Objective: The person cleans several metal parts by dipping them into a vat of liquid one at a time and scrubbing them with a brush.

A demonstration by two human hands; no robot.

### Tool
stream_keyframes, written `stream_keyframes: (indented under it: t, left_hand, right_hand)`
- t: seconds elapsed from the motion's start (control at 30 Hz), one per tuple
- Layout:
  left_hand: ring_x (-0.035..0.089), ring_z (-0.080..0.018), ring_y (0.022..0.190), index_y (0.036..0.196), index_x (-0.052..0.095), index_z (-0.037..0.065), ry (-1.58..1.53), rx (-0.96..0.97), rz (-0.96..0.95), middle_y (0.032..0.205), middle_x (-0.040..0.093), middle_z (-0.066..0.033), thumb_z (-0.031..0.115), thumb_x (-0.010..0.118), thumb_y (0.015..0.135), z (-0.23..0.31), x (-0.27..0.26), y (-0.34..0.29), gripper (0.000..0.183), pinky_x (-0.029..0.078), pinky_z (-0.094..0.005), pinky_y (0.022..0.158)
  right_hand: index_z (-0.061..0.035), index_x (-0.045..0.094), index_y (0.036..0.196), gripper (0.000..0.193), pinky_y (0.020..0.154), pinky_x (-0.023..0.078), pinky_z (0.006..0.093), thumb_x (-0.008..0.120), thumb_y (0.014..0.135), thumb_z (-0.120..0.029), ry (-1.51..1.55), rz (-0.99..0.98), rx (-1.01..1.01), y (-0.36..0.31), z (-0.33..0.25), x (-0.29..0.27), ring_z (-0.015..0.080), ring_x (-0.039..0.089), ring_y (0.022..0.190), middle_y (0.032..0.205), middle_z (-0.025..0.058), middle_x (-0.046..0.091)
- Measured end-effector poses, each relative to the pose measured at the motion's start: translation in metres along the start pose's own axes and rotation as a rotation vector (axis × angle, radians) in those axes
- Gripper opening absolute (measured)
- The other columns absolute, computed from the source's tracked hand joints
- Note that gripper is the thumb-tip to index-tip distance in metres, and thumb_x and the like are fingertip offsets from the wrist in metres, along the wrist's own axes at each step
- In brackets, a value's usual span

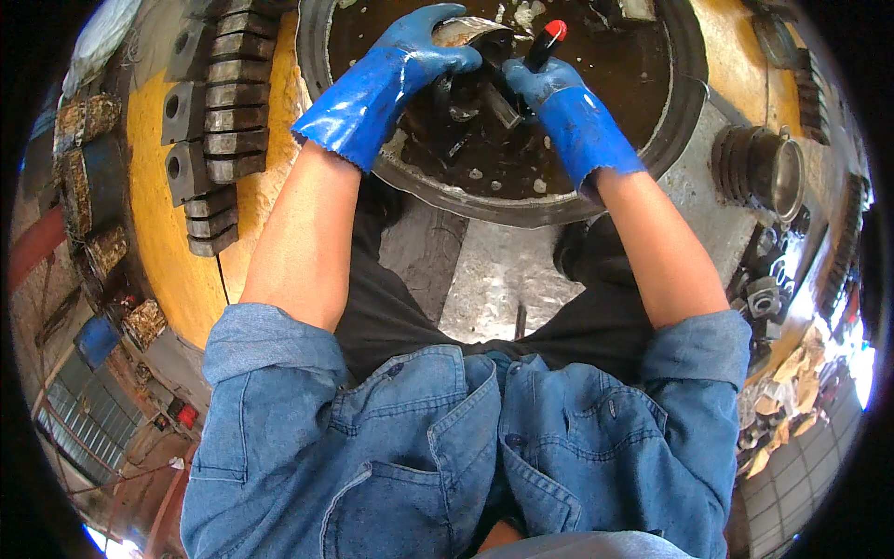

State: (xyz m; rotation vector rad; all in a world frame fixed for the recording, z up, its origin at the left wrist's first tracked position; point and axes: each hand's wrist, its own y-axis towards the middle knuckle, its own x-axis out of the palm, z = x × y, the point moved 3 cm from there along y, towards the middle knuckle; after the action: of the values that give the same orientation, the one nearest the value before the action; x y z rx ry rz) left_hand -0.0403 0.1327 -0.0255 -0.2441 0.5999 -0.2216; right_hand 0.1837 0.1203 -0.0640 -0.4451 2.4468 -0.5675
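Note:
Both my hands wear blue rubber gloves and work above a wide round black basin (521, 212) of dark, murky liquid. My left hand (419, 48) is closed around the side of a rounded metal part (473, 34) with a wet, shiny top. The lower side of that part is dark and partly hidden. In my right hand (551, 86) is a black-handled tool (542, 48) with a red end, slanting up out of the fist. Its working end cannot be made out. Other dark metal pieces (466, 112) sit in the liquid below my hands.
Rows of dark metal blocks (235, 98), some with round holes (182, 114), line the yellow surface on the left. Metal rings (782, 175) stand to the right of the basin. Beyond my right arm lie small metal parts (765, 296) and brownish scraps (796, 373).

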Motion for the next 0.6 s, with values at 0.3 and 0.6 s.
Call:
stream_keyframes:
  t: [0.3, 0.6]
  left_hand:
    - [0.065, -0.0274, 0.126, 0.148, 0.05, -0.003, -0.192, 0.013, 0.025, 0.138, 0.066, -0.0185, 0.02, 0.092, 0.077, -0.021, 0.009, 0.003, 0.086, 0.053, -0.0374, 0.107]
    - [0.064, -0.0288, 0.127, 0.149, 0.05, -0.003, -0.034, 0.025, 0.003, 0.139, 0.066, -0.0199, 0.022, 0.093, 0.075, 0.006, 0.002, -0.009, 0.089, 0.053, -0.0374, 0.106]
  right_hand:
    - [-0.0104, 0.074, 0.124, 0.046, 0.092, 0.055, 0.0408, 0.069, 0.098, -0.048, -0.369, 0.059, -0.148, -0.019, -0.041, -0.001, 0.0374, 0.073, 0.105, 0.112, 0.0188, 0.077]
    - [-0.0135, 0.073, 0.129, 0.043, 0.098, 0.054, 0.0401, 0.074, 0.095, -0.04, 0.009, -0.14, -0.084, 0.012, -0.002, 0.007, 0.0304, 0.073, 0.111, 0.117, 0.0145, 0.077]
